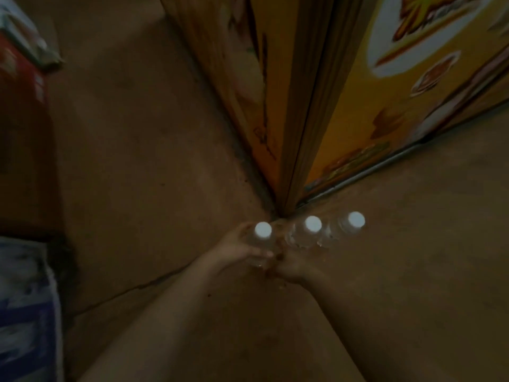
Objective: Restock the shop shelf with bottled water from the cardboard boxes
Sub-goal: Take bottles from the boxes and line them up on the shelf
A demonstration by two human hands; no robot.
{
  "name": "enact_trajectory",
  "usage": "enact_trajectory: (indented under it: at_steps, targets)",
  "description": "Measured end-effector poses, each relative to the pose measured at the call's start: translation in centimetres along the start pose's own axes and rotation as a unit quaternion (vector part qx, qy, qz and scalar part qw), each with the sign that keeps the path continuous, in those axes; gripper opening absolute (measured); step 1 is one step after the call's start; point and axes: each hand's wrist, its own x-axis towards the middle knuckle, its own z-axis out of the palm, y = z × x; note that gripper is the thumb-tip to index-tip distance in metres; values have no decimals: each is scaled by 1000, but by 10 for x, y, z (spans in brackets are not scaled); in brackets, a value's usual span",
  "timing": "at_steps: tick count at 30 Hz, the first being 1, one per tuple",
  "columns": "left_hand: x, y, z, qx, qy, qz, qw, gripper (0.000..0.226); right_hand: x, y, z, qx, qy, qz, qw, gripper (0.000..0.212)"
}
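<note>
Three clear water bottles with white caps line up in the dim lower middle. My left hand grips the left bottle, fingers curled round its body. My right hand lies against the near side of the middle bottle. Its fingers are lost in the dark between the bottles, so its hold is unclear. The right bottle stands beside the middle one with no hand on it. I cannot tell whether the bottles rest on the floor or are lifted.
A tall yellow printed box or panel meets the brown floor at a corner just behind the bottles. A red box and a blue-and-white pack stand at the left edge.
</note>
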Motion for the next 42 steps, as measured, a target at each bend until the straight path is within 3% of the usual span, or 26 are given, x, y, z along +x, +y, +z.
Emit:
enact_trajectory:
  at_steps: [2, 5, 8, 11, 16, 20, 24, 27, 36, 42]
  targets:
    - [8, 3, -1, -16, -19, 11, 1000, 78, 16, 0, 8, 18, 13, -2, 1000, 85]
    - [0, 2, -5, -25, -4, 24, 999, 72, 27, -3, 15, 22, 23, -39, 999, 66]
    - [-21, 10, -21, -75, 10, 14, 997, 67, 4, -18, 4, 48, 54, -86, 994, 59]
    - [-58, 35, -44, -123, 10, 9, 992, 44, -36, -43, -12, 50, 45, -89, 994, 65]
    - [-154, 110, -96, -142, 29, 34, 989, 32, -125, -111, -45, 18, 8, -123, 992, 76]
    - [-248, 185, -149, -148, 55, 56, 986, 43, -210, -183, -76, 4, -6, -167, 986, 81]
    - [-339, 255, -198, -144, 67, 91, 983, 32, -291, -258, -103, -10, -18, -209, 978, 79]
    - [-406, 294, -225, -162, 90, 118, 976, 41, -350, -310, -118, -13, -36, -241, 970, 76]
    - [-594, 373, -269, -211, 271, 179, 922, 46, -512, -438, -117, -60, -51, -357, 931, 66]
    - [-725, 384, -292, -223, 405, 184, 867, 33, -615, -507, -73, -81, -72, -459, 882, 64]
